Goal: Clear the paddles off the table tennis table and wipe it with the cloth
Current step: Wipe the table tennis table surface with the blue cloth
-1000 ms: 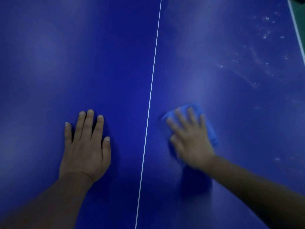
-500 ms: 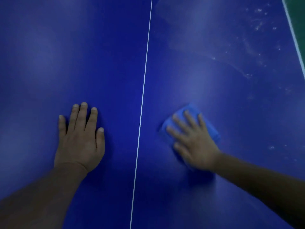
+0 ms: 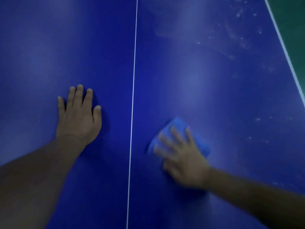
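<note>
Right hand (image 3: pixel 183 159) lay flat on the blue cloth (image 3: pixel 179 126), fingers (image 3: pixel 176 135) spread straight and pressing it onto the table (image 3: pixel 214 96); hand was motion-blurred. Cloth lay under the fingers and palm, showing past the fingertips and on both sides, just right of the white centre line (image 3: pixel 133 80). Left hand (image 3: pixel 78 116) rested palm-down, fingers straight, left of the line. White specks (image 3: pixel 239 35) sat near the far right edge.

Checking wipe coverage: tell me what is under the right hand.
Under the right hand lies the blue cloth, pressed flat on the table by spread fingers. Its edges show around the hand; the cloth's middle and the table beneath are covered.
</note>
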Motion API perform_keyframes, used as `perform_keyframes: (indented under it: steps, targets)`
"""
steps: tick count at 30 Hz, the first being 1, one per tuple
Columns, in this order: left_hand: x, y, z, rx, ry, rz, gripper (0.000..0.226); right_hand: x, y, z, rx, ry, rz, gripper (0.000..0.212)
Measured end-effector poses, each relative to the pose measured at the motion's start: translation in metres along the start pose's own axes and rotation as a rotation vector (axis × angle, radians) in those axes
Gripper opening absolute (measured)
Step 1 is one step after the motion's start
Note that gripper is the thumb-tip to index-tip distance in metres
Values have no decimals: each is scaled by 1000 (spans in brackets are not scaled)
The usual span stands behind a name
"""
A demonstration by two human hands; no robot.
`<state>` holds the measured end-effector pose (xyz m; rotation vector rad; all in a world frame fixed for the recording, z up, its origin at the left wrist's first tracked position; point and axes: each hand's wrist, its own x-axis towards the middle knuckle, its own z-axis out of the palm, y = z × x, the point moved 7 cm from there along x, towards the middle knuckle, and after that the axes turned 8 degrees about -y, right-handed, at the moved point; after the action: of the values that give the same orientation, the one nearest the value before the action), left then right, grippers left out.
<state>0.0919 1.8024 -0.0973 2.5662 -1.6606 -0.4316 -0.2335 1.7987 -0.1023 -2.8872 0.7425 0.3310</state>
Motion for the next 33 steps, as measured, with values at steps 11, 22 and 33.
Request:
perform_keyframes:
  steps: [11,22,33]
  targets:
    - [-98,1,20,-108,-28,155,72,41,146,-45,296,44,844,56]
    - [-223,32,55,-16,-82,117,64,-42,11,-3,45,60,88,54]
    - [-223,32,56,0,-100,111,63,-117,-12,23,178,92,765,57]
